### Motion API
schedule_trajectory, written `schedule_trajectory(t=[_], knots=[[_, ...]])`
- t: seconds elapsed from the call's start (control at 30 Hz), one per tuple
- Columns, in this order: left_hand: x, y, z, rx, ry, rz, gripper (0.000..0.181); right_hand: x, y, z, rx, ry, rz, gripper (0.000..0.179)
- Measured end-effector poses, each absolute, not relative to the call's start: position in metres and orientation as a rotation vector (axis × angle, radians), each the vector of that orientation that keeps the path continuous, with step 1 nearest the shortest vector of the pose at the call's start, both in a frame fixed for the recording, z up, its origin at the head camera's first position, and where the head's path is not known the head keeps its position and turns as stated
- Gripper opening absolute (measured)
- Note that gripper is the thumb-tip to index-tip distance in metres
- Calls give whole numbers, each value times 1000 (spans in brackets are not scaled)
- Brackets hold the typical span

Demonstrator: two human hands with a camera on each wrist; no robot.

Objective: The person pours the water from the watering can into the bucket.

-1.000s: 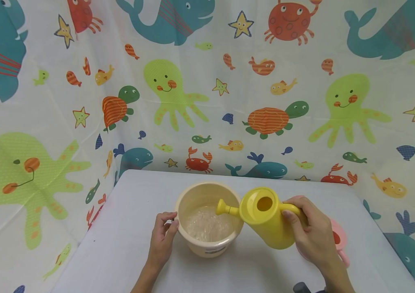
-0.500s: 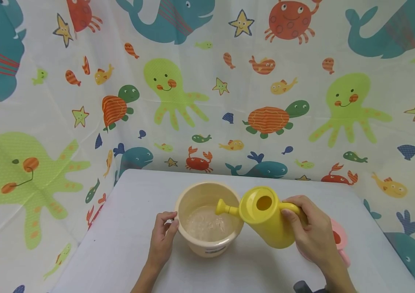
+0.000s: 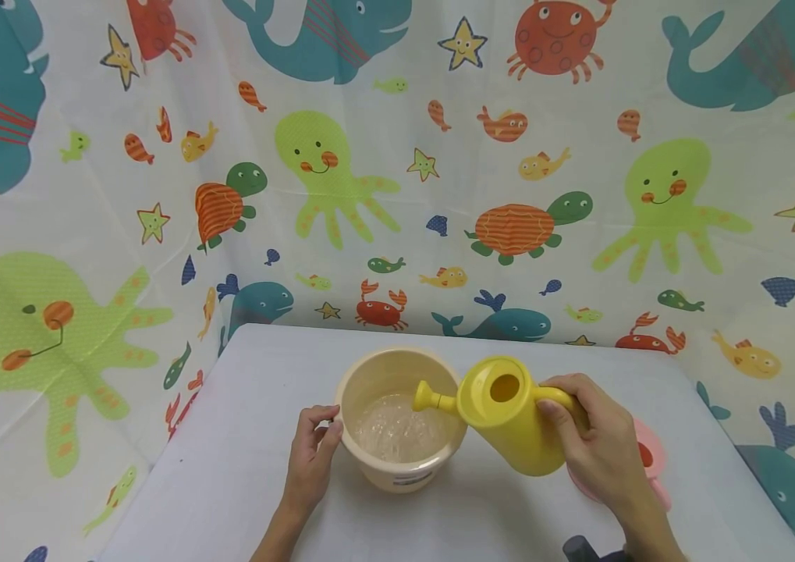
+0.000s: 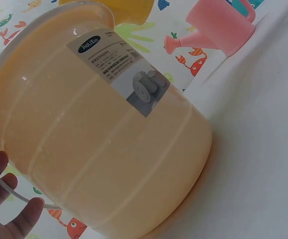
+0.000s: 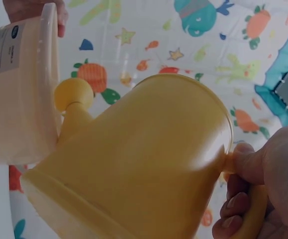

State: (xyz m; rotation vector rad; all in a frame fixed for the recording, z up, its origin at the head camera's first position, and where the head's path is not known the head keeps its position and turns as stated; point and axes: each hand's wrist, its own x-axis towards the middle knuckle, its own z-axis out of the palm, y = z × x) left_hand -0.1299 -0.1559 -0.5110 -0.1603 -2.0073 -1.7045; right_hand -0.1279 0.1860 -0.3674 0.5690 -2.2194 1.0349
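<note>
A cream bucket (image 3: 397, 468) stands on the white table with rippling water (image 3: 397, 428) at its bottom. My left hand (image 3: 311, 460) holds its left rim; the left wrist view shows those fingers (image 4: 28, 216) beside the bucket's thin handle (image 4: 9, 188). My right hand (image 3: 597, 445) grips the handle of a yellow watering can (image 3: 516, 425). The can is held up off the table and tilted left, its round spout head (image 5: 74, 94) over the bucket's opening. The right wrist view shows the right fingers (image 5: 233, 206) curled round the can's handle.
A pink watering can (image 4: 221, 25) stands on the table (image 3: 257, 375) to the right, partly behind my right hand and forearm. A curtain (image 3: 369, 195) printed with sea animals hangs behind and at both sides of the table. A label (image 4: 119, 69) is on the bucket's side.
Ripples in the bucket's water keep shifting. The yellow watering can has tipped very slightly further; both hands stay almost where they were.
</note>
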Motion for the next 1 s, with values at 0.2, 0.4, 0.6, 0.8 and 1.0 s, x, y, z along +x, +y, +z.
schedule_trajectory(t=[0.2, 0.4, 0.6, 0.8, 1.0], knots=[[-130, -156, -512, -167, -1998, -1702, 22, -129, 186, -367, 592, -2211, 1032, 30], [-130, -157, -511, -183, -1975, -1712, 23, -130, 187, -366, 620, -2210, 1019, 31], [-131, -157, -512, -192, -1970, -1713, 24, -131, 187, -365, 638, -2217, 998, 33], [-130, -157, -511, -183, -1985, -1701, 24, -131, 187, -366, 625, -2210, 1002, 32], [-129, -157, -511, -165, -1997, -1696, 23, -131, 187, -365, 641, -2217, 993, 34]])
